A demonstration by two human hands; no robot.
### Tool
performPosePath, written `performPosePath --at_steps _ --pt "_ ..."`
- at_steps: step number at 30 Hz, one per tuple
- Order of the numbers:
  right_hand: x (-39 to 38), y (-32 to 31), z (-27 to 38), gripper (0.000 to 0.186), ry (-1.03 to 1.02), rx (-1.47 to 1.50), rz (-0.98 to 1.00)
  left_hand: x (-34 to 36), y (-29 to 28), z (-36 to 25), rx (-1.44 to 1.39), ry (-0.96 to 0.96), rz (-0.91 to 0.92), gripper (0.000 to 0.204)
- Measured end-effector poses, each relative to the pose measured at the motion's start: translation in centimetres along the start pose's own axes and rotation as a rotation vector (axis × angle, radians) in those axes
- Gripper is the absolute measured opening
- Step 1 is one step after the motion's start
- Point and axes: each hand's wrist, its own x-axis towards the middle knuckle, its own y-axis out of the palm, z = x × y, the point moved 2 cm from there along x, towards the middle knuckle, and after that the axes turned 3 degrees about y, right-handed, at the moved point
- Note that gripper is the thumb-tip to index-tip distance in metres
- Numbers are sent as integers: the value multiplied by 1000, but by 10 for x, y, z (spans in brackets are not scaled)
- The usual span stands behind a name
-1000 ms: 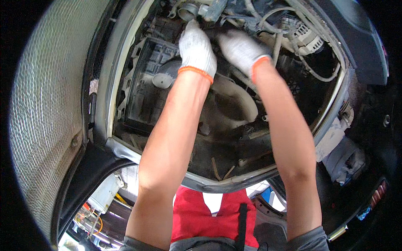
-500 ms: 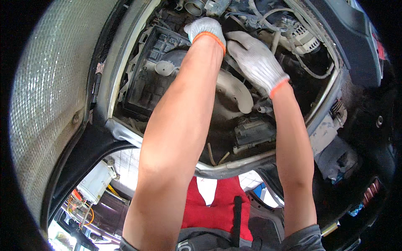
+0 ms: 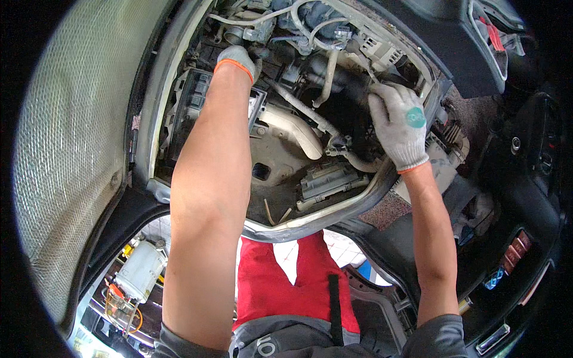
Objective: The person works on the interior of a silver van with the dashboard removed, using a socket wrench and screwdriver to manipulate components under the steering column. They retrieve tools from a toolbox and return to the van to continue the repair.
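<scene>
My left hand [image 3: 240,58], in a white knit glove with an orange cuff, reaches over the engine bay beyond the black air filter box [image 3: 196,89]. Its fingers curl down out of sight near a round pipe mouth [image 3: 234,34]; what they grip is hidden. On the right side of the bay is my right hand [image 3: 397,122], gloved alike with a green spot on its back. Its fingers bend inward around something I cannot make out, close to a thin pale strip [image 3: 371,71]. Between the hands runs a grey ribbed hose [image 3: 304,108].
A beige curved duct [image 3: 295,128] and a dusty grey module [image 3: 331,181] lie in the near part of the bay. Its raised metal rim [image 3: 310,222] curves around them. A silvery quilted panel [image 3: 77,137] stands at left, dark trim [image 3: 441,45] at right.
My hands have moved apart: the left one went left, the right one right and nearer. The view has shifted, and the hose and duct between them now show more fully.
</scene>
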Motion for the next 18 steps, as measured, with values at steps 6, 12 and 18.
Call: performPosePath --at_steps 6,12,18 --pt "2 3 -7 15 54 97 -48 5 12 -19 223 -30 150 33" --pt "1 2 -12 14 84 126 -20 0 -3 -16 148 -31 120 37" --pt "5 4 -8 14 94 136 -13 7 15 -8 248 -13 205 35"
